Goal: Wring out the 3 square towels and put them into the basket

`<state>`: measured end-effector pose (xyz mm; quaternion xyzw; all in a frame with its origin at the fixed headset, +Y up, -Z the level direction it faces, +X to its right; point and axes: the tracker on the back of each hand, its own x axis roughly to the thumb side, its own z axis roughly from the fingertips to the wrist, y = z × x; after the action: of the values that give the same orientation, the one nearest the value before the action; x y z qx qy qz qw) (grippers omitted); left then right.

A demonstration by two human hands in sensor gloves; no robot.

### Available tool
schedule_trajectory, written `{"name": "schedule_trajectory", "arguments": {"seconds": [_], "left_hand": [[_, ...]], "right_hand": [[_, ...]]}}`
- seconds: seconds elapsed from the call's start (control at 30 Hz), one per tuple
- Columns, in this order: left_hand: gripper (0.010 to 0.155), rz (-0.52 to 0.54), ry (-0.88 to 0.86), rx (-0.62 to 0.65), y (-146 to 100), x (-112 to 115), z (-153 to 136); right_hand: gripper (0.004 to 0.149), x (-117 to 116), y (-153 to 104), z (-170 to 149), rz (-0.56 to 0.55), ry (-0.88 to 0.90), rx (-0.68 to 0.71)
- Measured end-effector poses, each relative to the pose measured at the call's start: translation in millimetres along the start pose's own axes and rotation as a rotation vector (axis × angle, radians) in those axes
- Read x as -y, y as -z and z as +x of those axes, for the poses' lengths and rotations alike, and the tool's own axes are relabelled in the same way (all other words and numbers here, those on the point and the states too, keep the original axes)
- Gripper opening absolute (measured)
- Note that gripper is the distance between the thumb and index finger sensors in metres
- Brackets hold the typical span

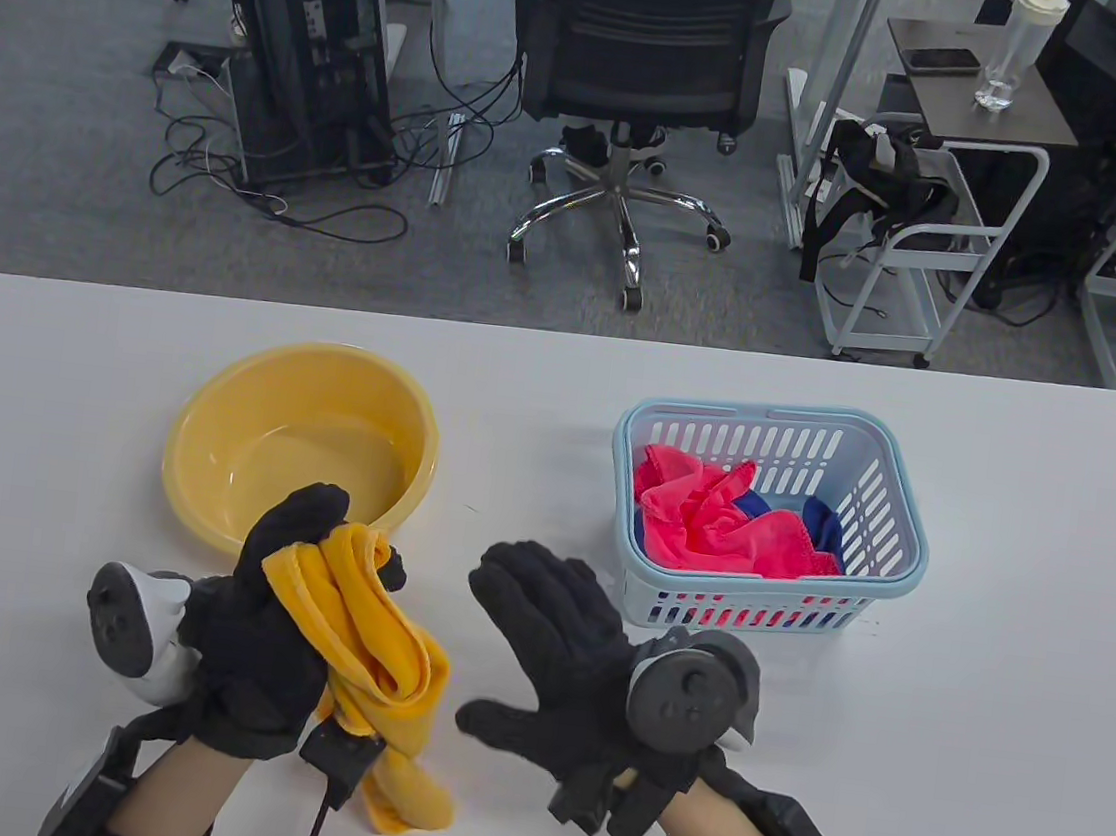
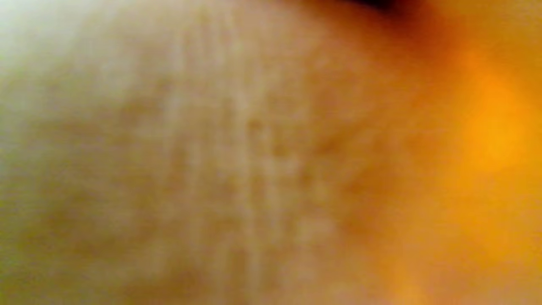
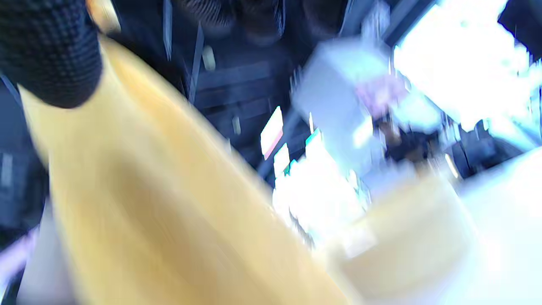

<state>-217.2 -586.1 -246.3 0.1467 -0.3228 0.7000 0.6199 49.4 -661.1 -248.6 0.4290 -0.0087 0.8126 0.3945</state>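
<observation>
Left hand [image 1: 267, 627] near left, fingers curled, gripping orange towel [image 1: 379, 659]. Right hand [image 1: 559, 670] just right of it, fingers spread, holding nothing, palm facing left.

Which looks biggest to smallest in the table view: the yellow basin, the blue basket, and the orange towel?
1. blue basket and yellow basin: too alike to rank.
2. orange towel, bunched in the left hand and nearer the camera, so its true size is unsure.
</observation>
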Motion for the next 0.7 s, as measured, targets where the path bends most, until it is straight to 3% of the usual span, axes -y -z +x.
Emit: {"name": "schedule_trajectory", "arguments": {"seconds": [0.07, 0.13, 0.2, 0.23, 0.3, 0.33, 0.37, 0.5, 0.63, 0.7], "left_hand": [[0.052, -0.008, -0.055, 0.026, -4.9, 12.4, -1.9], [0.052, 0.023, -0.128, 0.064, -12.0, 23.8, -4.3], [0.052, 0.026, -0.170, 0.034, -16.8, 33.8, -6.8], [0.052, -0.026, -0.188, -0.001, -18.3, 38.2, -6.9], [0.052, -0.046, -0.166, 0.011, -17.7, 38.8, -5.2], [0.052, -0.039, -0.128, -0.005, -15.4, 35.6, -4.5], [0.052, -0.052, -0.151, -0.007, -14.7, 31.8, -4.5], [0.052, -0.066, -0.222, -0.057, -5.9, 14.0, -7.9], [0.052, -0.153, -0.359, -0.160, 3.0, 2.7, -31.1], [0.051, -0.228, -0.415, -0.288, 2.5, 6.4, -53.1]], "right_hand": [[0.120, -39.1, -11.3, -12.0, 0.112, 0.085, -0.019], [0.125, -64.7, -14.1, -13.0, 0.069, 0.081, -0.044], [0.122, -75.5, -8.9, -10.0, 0.064, 0.089, -0.069], [0.116, -77.6, -5.6, -9.0, 0.114, 0.083, -0.104], [0.073, -76.7, -4.1, -10.7, 0.111, 0.061, -0.103], [0.054, -72.7, -4.8, -13.4, 0.050, 0.053, -0.077], [0.048, -67.7, -7.3, -16.0, 0.012, 0.043, -0.086], [0.042, -23.6, -25.4, -19.2, -0.203, 0.025, -0.068], [0.037, 25.5, -43.5, 1.9, -0.446, -0.176, 0.018], [0.035, 40.5, -49.3, 15.2, -0.525, -0.267, 0.057]]}}
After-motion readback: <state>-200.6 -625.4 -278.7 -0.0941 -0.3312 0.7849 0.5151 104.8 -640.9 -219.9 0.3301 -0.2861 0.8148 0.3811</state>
